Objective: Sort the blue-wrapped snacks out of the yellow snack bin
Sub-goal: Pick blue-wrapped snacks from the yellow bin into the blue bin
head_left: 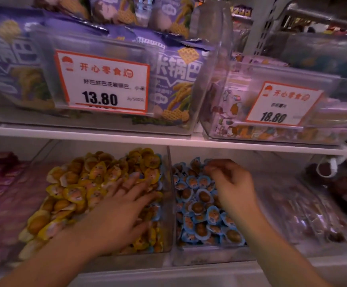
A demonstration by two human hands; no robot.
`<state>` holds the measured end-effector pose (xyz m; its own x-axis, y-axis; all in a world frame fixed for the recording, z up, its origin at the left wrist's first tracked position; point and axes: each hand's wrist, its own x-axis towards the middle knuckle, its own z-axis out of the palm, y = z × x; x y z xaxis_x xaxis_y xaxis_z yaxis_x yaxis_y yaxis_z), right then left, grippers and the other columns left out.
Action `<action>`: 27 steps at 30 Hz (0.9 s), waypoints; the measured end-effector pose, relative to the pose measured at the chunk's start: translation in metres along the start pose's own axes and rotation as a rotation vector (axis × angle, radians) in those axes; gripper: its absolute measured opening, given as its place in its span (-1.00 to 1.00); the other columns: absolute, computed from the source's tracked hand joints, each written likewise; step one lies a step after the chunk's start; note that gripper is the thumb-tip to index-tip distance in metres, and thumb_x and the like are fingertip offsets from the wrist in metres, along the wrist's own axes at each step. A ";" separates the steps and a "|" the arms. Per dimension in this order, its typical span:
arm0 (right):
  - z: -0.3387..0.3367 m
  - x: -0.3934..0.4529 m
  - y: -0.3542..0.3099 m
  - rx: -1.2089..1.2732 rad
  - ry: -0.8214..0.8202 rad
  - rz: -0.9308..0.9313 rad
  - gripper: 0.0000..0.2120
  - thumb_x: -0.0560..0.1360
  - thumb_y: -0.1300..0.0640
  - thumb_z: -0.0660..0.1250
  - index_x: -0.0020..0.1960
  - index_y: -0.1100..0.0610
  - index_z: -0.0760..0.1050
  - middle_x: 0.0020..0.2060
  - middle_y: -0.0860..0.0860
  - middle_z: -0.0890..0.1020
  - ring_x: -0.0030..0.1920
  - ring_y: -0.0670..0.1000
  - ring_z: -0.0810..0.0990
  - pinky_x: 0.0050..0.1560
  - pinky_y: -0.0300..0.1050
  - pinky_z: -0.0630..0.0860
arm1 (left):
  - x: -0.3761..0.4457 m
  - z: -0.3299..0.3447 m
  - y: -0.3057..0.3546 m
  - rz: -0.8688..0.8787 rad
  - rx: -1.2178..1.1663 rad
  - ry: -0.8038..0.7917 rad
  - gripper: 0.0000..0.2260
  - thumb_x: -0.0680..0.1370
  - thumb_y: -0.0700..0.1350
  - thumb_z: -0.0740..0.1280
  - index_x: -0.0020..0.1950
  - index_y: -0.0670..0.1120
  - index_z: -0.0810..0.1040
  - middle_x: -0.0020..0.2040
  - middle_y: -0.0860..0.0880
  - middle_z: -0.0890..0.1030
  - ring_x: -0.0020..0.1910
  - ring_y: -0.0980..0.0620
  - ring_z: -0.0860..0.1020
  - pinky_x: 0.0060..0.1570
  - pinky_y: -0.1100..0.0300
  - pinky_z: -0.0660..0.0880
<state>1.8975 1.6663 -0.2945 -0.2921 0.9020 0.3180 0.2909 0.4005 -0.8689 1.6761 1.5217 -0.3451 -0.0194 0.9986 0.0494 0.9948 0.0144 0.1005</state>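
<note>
The picture was dim, with a purple-pink cast. Glare smeared the clear bin fronts on the upper shelf (168, 139). Wide-angle distortion bent the shelf lines toward the edges. Motion blur softened the right hand (230, 183) and the right side; the 13.80 price tag (104, 81) stayed fairly sharp

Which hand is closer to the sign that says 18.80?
The right hand. It is over the blue snack bin, just below and left of the 18.80 price sign. The left hand lies flat on the yellow snack bin, farther left.
</note>
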 end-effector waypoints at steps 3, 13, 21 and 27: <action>0.043 -0.032 -0.013 -0.136 -0.246 -0.167 -0.65 0.54 -0.10 0.17 0.30 -0.12 0.46 0.17 -0.22 0.53 0.08 -0.28 0.51 0.05 -0.43 0.42 | 0.003 -0.007 0.006 0.011 0.078 -0.003 -0.44 0.52 0.29 0.01 0.51 0.22 0.22 0.51 0.15 0.23 0.57 -0.04 0.08 0.52 -0.08 0.03; 0.055 -0.036 -0.015 -0.087 -0.322 -0.242 -0.68 0.66 0.08 0.10 0.35 -0.06 0.46 0.16 -0.14 0.45 0.10 -0.26 0.48 0.05 -0.50 0.35 | -0.001 -0.038 -0.040 -0.133 0.249 0.073 -0.67 0.51 0.29 0.18 -0.15 0.09 0.57 -0.16 0.12 0.60 0.01 0.02 0.52 0.21 0.01 0.26; 0.058 -0.037 -0.015 -0.085 -0.305 -0.232 -0.68 0.65 0.06 0.08 0.34 -0.06 0.46 0.12 -0.13 0.45 0.05 -0.21 0.50 0.01 -0.48 0.35 | 0.030 -0.023 -0.019 -0.134 0.217 0.174 -0.56 0.53 0.24 0.21 0.35 0.11 0.46 0.25 0.03 0.54 0.17 -0.13 0.54 0.18 -0.07 0.39; 0.057 -0.036 -0.014 -0.081 -0.310 -0.230 -0.69 0.66 0.06 0.07 0.32 -0.08 0.46 0.09 -0.15 0.44 0.02 -0.18 0.51 -0.03 -0.44 0.38 | 0.035 -0.016 -0.018 -0.159 0.192 0.156 -0.64 0.46 0.19 0.26 0.21 0.14 0.55 0.12 0.02 0.52 0.06 -0.10 0.54 0.11 -0.01 0.37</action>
<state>1.8519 1.6186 -0.3152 -0.6161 0.7004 0.3604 0.2531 0.6094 -0.7514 1.6556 1.5559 -0.3297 -0.1766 0.9634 0.2014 0.9785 0.1940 -0.0701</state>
